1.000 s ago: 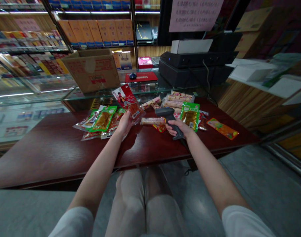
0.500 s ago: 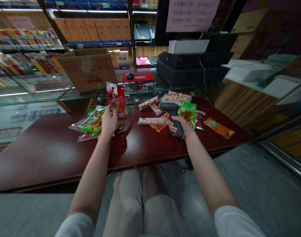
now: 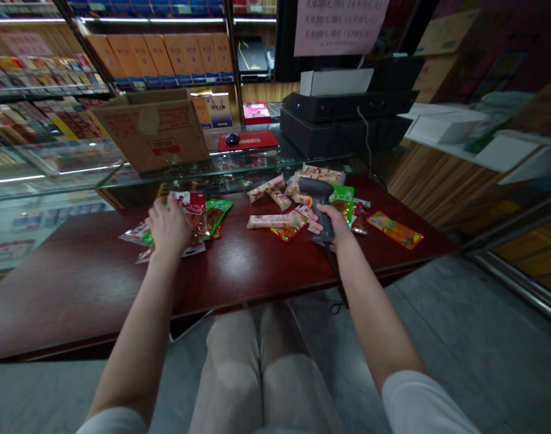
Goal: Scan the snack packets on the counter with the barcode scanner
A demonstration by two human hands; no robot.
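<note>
My left hand (image 3: 170, 228) lies over the pile of snack packets at the left, palm down with its fingers spread. A red and white snack packet (image 3: 195, 205) shows beside and partly under it. Right of that pile is a green-edged packet (image 3: 218, 216). My right hand (image 3: 333, 224) is wrapped round the grip of a dark grey barcode scanner (image 3: 318, 191), whose head points left. Near the scanner are a wrapped snack bar (image 3: 270, 221), a red-edged packet (image 3: 288, 232) partly under it, and a green packet (image 3: 345, 198) behind my right hand.
The dark red table (image 3: 239, 271) stands against a glass counter (image 3: 252, 160). On the counter are an open cardboard box (image 3: 153, 132), a mouse (image 3: 232, 138) and a black cash drawer (image 3: 339, 129). An orange packet (image 3: 395, 230) lies at the right; a cable hangs from the scanner.
My left hand has lowered the red and white packet from upright onto the left pile and moved left, with its fingers now spread. The scanner's head has risen slightly in my right hand.
</note>
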